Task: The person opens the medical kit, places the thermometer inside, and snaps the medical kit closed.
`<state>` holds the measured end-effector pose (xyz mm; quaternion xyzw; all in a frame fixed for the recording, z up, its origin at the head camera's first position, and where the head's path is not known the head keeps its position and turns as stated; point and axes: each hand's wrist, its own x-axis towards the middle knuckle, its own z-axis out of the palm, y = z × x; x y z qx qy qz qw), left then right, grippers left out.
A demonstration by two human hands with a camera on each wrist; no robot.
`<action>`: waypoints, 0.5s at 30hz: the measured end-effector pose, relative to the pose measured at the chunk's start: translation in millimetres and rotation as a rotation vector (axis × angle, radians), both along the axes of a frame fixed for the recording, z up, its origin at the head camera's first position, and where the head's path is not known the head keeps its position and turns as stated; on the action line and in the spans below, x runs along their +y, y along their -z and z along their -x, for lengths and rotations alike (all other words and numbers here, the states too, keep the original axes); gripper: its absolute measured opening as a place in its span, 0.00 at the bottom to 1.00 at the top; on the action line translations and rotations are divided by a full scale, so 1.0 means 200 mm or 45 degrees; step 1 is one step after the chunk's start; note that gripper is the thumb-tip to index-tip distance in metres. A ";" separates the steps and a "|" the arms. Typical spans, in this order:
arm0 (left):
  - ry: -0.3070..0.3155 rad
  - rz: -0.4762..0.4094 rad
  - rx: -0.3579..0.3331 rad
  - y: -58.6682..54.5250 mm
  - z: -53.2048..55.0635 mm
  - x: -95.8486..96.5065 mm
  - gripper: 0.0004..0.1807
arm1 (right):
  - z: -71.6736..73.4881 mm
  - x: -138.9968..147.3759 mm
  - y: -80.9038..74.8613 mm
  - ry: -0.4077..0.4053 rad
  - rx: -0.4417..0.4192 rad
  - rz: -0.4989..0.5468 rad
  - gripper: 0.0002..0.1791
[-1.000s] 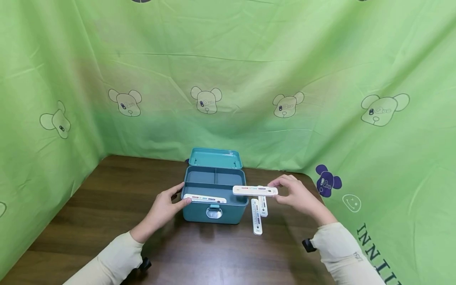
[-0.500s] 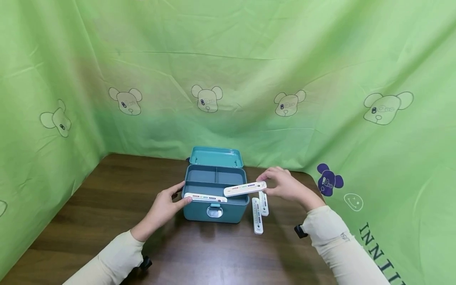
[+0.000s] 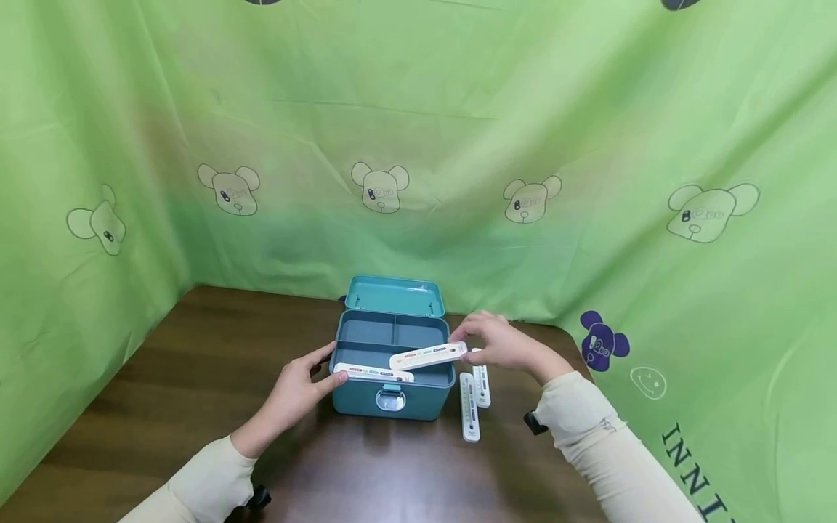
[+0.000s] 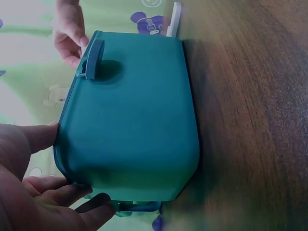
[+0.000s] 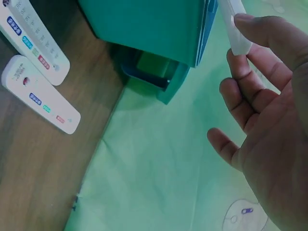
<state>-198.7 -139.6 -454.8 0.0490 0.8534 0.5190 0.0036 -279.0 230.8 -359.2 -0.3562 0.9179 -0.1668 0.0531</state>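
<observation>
Head view: a teal box (image 3: 421,404) stands on a brown wood-grain table (image 3: 163,392), its lid (image 3: 394,296) open and tipped back at the rear. The inside shows a long front compartment and two smaller rear ones, parted by a divider. A latch (image 3: 391,399) is fixed at the middle of the front wall.

The right hand (image 3: 502,346) pinches one end of a white printed strip (image 3: 425,357) between thumb and fingers; the right wrist view shows the little finger standing apart. This strip lies slantwise over the front compartment, right end near the right rim. Whether it touches the box cannot be determined.

The left hand (image 3: 294,388) is spread wide at the box's left end, thumb at the front corner, fingers along the side. The left wrist view shows the thumb tip against the rim.

A second strip (image 3: 373,373) lies along the front wall inside the front compartment, its left end at the left thumb; contact there cannot be confirmed.

On the table, right of the box, lie a third strip (image 3: 469,408) and a fourth strip (image 3: 482,385), side by side. Green cloth (image 3: 392,87) printed with bear heads hangs behind.
</observation>
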 end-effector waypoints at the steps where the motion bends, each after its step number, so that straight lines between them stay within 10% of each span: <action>1: 0.002 0.009 -0.003 0.00 0.00 0.00 0.42 | 0.00 -0.01 0.00 -0.014 -0.007 -0.015 0.15; 15: 0.026 0.086 0.001 -0.02 0.00 -0.01 0.42 | 0.06 -0.14 -0.02 -0.109 -0.041 -0.059 0.16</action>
